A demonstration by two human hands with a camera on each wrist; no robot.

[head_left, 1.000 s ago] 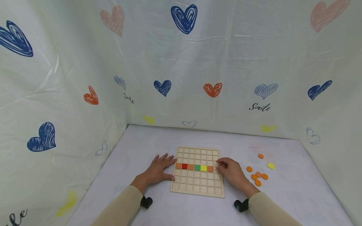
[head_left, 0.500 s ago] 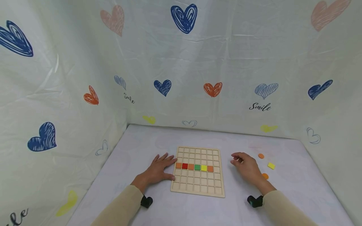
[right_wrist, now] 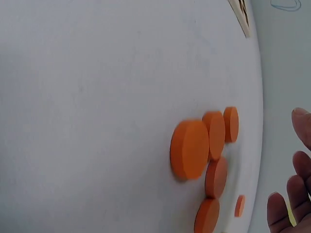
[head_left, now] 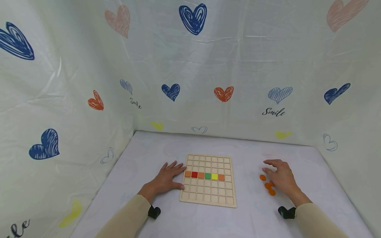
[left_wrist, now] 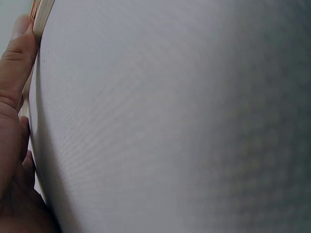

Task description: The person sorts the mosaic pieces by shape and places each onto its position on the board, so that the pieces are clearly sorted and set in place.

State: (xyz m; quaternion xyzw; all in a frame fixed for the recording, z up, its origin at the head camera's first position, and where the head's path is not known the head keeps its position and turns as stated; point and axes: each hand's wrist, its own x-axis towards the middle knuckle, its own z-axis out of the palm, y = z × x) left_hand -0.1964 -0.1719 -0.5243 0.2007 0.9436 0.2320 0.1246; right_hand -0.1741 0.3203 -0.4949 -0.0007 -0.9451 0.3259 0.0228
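Note:
A wooden grid board [head_left: 207,190] lies flat on the table. One row holds several square tiles: orange ones, a red tile [head_left: 194,174], a green tile [head_left: 207,176] and a yellow tile [head_left: 214,176]; the row's rightmost cell is bare. My left hand [head_left: 166,180] has its fingers spread, the fingertips and thumb touching the board's left edge. To the right, my right hand [head_left: 282,177] hovers over a group of orange discs [head_left: 268,185], thumb and fingers apart, nothing between them. In the right wrist view several discs [right_wrist: 190,149] lie below the fingers, with a bit of yellow [right_wrist: 291,214] behind them.
The pale table [head_left: 166,145] meets a white curtain [head_left: 190,66] printed with hearts at its back and left. In the right wrist view, one more orange disc [right_wrist: 239,206] lies apart from the group, farther off.
My right hand has moved rightward from the board's right edge to above the discs, its fingers spreading apart. In the head view it now covers the yellow square. The left hand has stayed still.

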